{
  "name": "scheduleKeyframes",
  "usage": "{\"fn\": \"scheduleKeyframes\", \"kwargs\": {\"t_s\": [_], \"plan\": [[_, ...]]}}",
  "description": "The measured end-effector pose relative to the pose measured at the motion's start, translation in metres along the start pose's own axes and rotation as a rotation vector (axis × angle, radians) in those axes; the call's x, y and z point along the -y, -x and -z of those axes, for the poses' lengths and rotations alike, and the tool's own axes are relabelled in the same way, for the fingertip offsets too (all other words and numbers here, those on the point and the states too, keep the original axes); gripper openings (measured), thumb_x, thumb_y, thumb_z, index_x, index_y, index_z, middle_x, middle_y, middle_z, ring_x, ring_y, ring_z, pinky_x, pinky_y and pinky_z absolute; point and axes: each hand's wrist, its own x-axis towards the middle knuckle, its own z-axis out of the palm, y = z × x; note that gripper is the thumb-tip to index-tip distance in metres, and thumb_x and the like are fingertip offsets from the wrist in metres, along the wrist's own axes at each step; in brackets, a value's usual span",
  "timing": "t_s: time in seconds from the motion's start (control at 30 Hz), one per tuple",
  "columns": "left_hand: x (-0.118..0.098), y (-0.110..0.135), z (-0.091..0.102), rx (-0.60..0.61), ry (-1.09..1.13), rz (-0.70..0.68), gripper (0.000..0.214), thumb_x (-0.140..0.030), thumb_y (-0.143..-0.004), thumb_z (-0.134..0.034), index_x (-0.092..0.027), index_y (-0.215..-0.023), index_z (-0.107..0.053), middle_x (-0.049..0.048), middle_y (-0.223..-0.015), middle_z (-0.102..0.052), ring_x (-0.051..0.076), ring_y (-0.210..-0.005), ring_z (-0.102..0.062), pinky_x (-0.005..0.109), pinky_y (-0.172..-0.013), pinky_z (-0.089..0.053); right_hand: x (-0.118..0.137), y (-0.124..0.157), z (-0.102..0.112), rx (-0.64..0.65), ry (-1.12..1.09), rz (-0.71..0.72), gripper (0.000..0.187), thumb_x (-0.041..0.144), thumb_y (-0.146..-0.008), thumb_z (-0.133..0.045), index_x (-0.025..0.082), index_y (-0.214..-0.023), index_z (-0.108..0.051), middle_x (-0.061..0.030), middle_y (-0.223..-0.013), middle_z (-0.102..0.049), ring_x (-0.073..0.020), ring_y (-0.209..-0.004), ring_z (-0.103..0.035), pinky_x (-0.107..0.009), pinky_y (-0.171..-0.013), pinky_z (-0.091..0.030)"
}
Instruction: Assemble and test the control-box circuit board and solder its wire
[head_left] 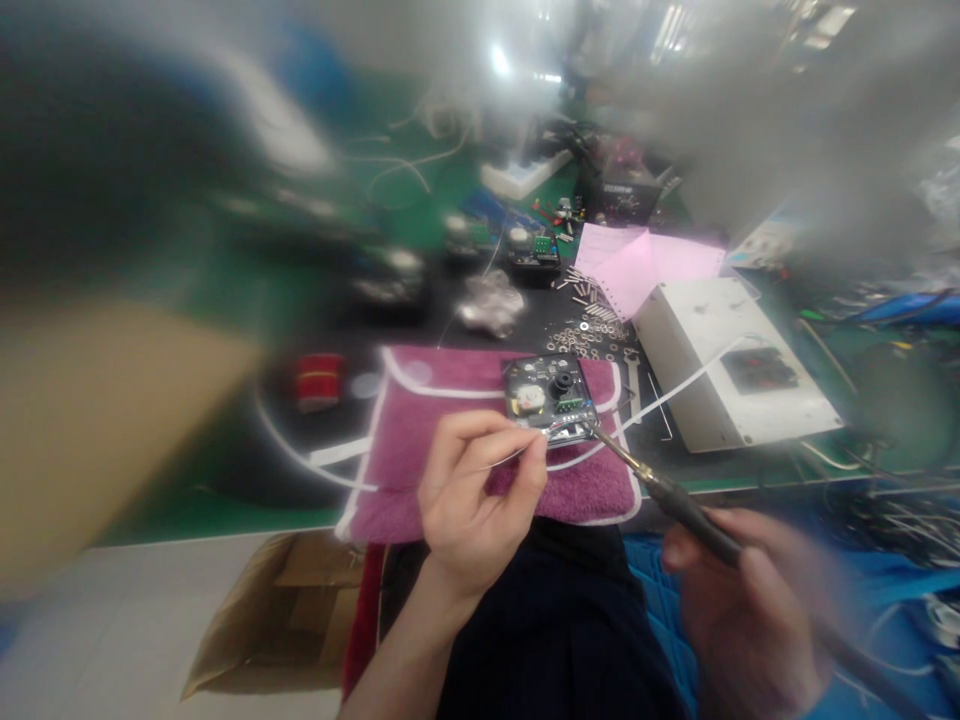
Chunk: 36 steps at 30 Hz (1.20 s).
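A black circuit board (551,385) with a round black part and a green connector lies on a folded purple towel (442,450) with white edging. My left hand (480,480) is closed in a pinch on a thin wire at the board's near edge. Whether that wire is solder or a lead, I cannot make out. In my right hand (757,610) is a soldering iron (690,510), gripped by its dark handle. Its metal tip reaches the board's near right corner; contact cannot be told for sure. A white cable (667,395) crosses beside the board.
Right of the towel stand a white box (735,370) and a wrench (634,385). Behind lie loose washers (589,340), metal pins, pink paper (637,265) and another board (532,250). A red spool (319,380) stands left. Below is a cardboard box (277,620).
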Motion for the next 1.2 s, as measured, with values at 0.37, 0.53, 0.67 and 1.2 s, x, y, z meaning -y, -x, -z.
{"fn": "scheduleKeyframes", "kwargs": {"t_s": [0.37,0.53,0.67,1.2], "plan": [[-0.0023,0.0001,-0.0002,0.002,0.039,0.01,0.025,-0.005,-0.088,-0.082,-0.02,-0.107,-0.079,0.0028,-0.099,-0.072,0.015,-0.089,-0.07,0.03,-0.078,-0.061,0.0013,-0.0022,-0.0007,-0.044,0.018,0.013,0.025,0.026,-0.101,-0.055,0.013,-0.109,-0.075,-0.0034,-0.076,-0.076,-0.0195,-0.063,-0.074,-0.034,-0.068,-0.055],[-0.0023,0.0005,-0.0003,0.014,0.052,0.012,0.026,-0.005,-0.089,-0.082,-0.02,-0.109,-0.079,0.0029,-0.101,-0.072,0.014,-0.089,-0.07,0.03,-0.079,-0.062,-0.0006,-0.0014,-0.0009,-0.034,-0.004,-0.003,0.025,0.025,-0.1,-0.056,0.015,-0.111,-0.075,-0.003,-0.078,-0.077,-0.0185,-0.064,-0.074,-0.033,-0.069,-0.055],[-0.0029,0.0005,-0.0012,0.019,0.052,0.015,0.026,-0.005,-0.089,-0.082,-0.02,-0.109,-0.079,0.0028,-0.101,-0.071,0.014,-0.089,-0.071,0.029,-0.079,-0.062,-0.0018,-0.0008,-0.0007,-0.033,0.004,0.018,0.025,0.024,-0.101,-0.054,0.014,-0.11,-0.075,-0.0031,-0.077,-0.077,-0.0187,-0.065,-0.074,-0.034,-0.071,-0.055],[-0.0021,0.0009,-0.0014,0.038,0.065,0.022,0.027,-0.005,-0.089,-0.083,-0.021,-0.11,-0.079,0.0026,-0.102,-0.072,0.014,-0.09,-0.071,0.03,-0.08,-0.061,-0.0014,-0.0014,-0.0003,-0.031,0.009,0.0,0.024,0.028,-0.101,-0.057,0.015,-0.11,-0.075,-0.003,-0.075,-0.076,-0.0197,-0.062,-0.074,-0.034,-0.068,-0.054]]}}
